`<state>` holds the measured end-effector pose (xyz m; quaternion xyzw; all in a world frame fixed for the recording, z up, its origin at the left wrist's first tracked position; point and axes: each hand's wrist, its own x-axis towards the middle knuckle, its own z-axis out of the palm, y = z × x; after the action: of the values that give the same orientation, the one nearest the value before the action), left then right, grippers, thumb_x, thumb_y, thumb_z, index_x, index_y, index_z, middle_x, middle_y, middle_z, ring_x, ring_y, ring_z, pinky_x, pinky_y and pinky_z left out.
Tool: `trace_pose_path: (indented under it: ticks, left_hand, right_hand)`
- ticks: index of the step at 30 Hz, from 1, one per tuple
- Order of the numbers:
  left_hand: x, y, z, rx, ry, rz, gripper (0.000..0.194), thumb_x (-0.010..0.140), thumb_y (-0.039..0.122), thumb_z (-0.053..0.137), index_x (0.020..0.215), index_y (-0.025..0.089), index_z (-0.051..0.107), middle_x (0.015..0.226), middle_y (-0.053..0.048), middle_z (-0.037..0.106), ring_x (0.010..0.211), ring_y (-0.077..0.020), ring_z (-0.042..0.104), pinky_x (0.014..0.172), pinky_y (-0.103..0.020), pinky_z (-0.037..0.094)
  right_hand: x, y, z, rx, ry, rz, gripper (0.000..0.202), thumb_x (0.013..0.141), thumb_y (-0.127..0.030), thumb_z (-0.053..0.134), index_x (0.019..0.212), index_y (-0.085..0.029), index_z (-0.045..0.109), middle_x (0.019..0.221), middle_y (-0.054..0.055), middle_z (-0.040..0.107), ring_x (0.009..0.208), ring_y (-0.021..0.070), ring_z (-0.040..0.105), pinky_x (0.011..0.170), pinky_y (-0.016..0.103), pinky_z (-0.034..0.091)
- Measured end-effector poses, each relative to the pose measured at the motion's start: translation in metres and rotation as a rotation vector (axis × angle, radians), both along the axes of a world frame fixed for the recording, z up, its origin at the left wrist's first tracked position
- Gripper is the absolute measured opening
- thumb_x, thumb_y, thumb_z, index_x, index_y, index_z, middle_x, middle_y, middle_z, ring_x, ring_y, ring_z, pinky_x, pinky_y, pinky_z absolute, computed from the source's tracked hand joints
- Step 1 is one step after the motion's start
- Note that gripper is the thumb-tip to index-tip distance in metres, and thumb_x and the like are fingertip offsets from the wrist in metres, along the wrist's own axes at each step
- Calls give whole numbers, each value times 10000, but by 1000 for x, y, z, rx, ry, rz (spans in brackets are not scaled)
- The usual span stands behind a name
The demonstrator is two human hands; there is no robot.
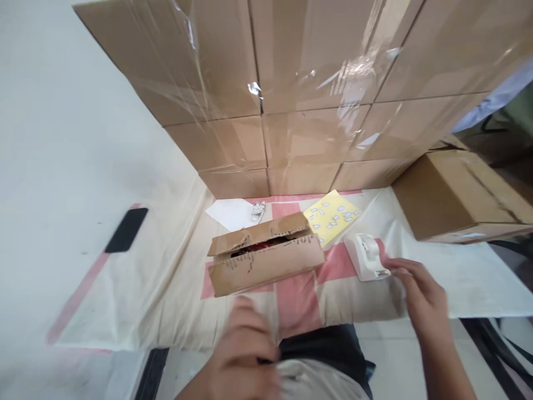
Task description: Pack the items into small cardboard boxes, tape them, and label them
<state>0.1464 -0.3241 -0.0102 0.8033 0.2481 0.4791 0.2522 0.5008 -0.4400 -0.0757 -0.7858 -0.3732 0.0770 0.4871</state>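
Left hand (245, 350), blurred and curled, hold indeterminable, hung before the gaping carton (268, 266), while to the carton's right the right hand (425, 294), fingertips drawn together at the tape dispenser (361, 258), was apparently taking tape, none discernible, which likely called for a clean tear.

Wall (62, 105): reading bright, nearly washing out
Box stack (231, 141): throwing white glare off clear tape (353, 75)
Left hand (245, 353): showing heavy motion blur
Right hand (425, 297): casting soft shadow on cloth (179, 311)
Right background (514, 130): falling dim
Frame edges: stretching, wide-angle
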Motion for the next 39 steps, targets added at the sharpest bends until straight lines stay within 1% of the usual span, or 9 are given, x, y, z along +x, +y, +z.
trace_pose_path:
  ticks: [2, 3, 5, 7, 11, 16, 22, 26, 39]
  left_hand:
    - [49, -15, -3, 112, -56, -454, 247, 899, 411, 621, 1133, 335, 601, 795, 25, 682, 764, -176, 666, 771, -347, 564]
    - [76, -19, -6, 46, -38, -520, 299, 871, 296, 620, 1166, 267, 581, 892, -11, 711, 865, -184, 685, 841, -352, 560]
    - [132, -23, -18, -60, 64, -459, 435, 862, 286, 634, 1282, 231, 533, 1167, -88, 698, 1107, -242, 656, 975, -404, 541]
    - [182, -21, -36, -150, 214, -270, 701, 789, 272, 710, 1427, 173, 436, 1418, -194, 555, 1351, -353, 519, 1122, -525, 454]
    - [239, -9, -72, -151, 407, -217, 964, 740, 280, 771, 1568, 223, 282, 1673, -194, 227, 1537, -442, 253, 1208, -608, 334]
    - [247, 1, -94, -123, 379, -222, 964, 751, 366, 799, 1562, 222, 297, 1623, -141, 348, 1530, -391, 266, 1250, -548, 298]
    - [244, 0, -93, -143, 387, -185, 1014, 720, 396, 823, 1566, 241, 285, 1561, -106, 444, 1471, -363, 350, 1222, -536, 342]
    - [244, -1, -91, -155, 398, -162, 982, 730, 393, 807, 1557, 242, 301, 1550, -103, 462, 1462, -358, 364, 1214, -538, 345]
    - [242, -1, -89, -122, 417, -146, 1071, 694, 467, 867, 1575, 228, 305, 1525, -110, 497, 1435, -355, 405, 1198, -505, 367]
  right_hand:
    - [-1, 7, 3, -35, 117, 53, 332, 884, -527, 605, 856, -225, 741, 974, 84, 731, 965, 281, 670, 891, 410, 500]
    - [-2, 12, 5, -36, 160, 54, 351, 877, -541, 605, 822, -219, 733, 920, 78, 718, 918, 267, 658, 862, 392, 495]
    - [-3, 20, 9, -31, 252, 39, 366, 866, -547, 615, 756, -211, 710, 841, 62, 686, 838, 237, 622, 800, 356, 475]
    - [-3, 25, 11, -41, 330, 28, 363, 851, -535, 632, 715, -205, 700, 787, 46, 658, 778, 211, 584, 733, 328, 447]
    - [-2, 26, 14, -90, 426, 3, 359, 799, -509, 655, 636, -190, 677, 660, 18, 589, 640, 167, 497, 607, 301, 382]
    - [-1, 32, 21, -172, 537, 24, 389, 721, -529, 712, 558, -188, 618, 561, -5, 502, 574, 142, 421, 554, 286, 336]
    - [-3, 36, 39, -204, 577, 64, 579, 666, -659, 767, 516, -223, 417, 541, -38, 404, 566, 121, 357, 570, 280, 306]
    - [-8, 26, 47, -218, 542, 57, 580, 687, -691, 759, 548, -215, 458, 584, -32, 418, 602, 126, 351, 588, 280, 298]
    - [-18, -21, 32, -395, 465, 50, 658, 747, -802, 643, 584, -242, 338, 576, -63, 278, 573, 112, 252, 544, 278, 231]
